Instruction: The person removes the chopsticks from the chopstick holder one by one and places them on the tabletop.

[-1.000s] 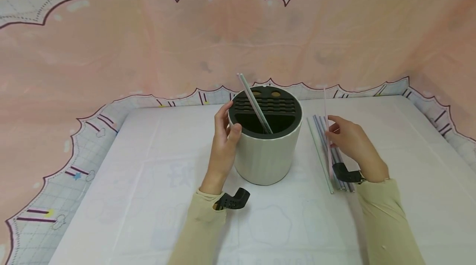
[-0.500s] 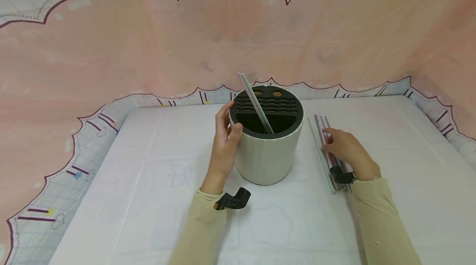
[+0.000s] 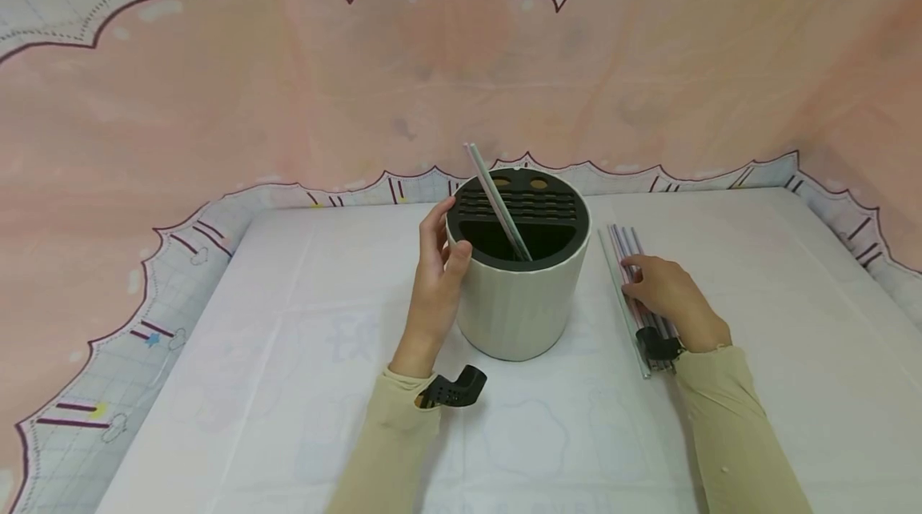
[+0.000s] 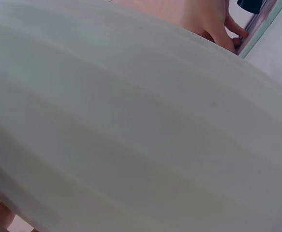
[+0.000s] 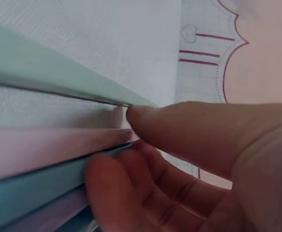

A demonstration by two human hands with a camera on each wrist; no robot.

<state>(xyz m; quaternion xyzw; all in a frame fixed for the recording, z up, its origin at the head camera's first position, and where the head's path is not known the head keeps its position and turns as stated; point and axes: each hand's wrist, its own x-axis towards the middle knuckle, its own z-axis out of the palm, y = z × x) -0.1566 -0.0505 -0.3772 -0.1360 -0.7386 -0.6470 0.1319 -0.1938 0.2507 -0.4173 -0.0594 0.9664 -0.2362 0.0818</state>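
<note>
A white cylindrical holder (image 3: 515, 306) with a black slotted top stands mid-table, and its ribbed wall (image 4: 131, 121) fills the left wrist view. Two pale straws (image 3: 495, 200) lean out of it to the upper left. My left hand (image 3: 441, 267) grips the holder's left rim, thumb at the front. To the right, several pastel straws (image 3: 625, 254) lie side by side on the table. My right hand (image 3: 657, 287) rests on them. Up close, thumb and fingers (image 5: 126, 140) pinch a pink straw (image 5: 44, 150) between a green one (image 5: 44, 67) and a blue one.
A white cloth (image 3: 288, 354) covers the table. A pink and grid-patterned backdrop (image 3: 216, 114) rises behind and at both sides. Black wrist mounts (image 3: 452, 390) sit on both beige sleeves.
My right hand held a pink straw tilted up a second ago; it has come down onto the pile, with the straw lying flat among the others. The left hand stayed put.
</note>
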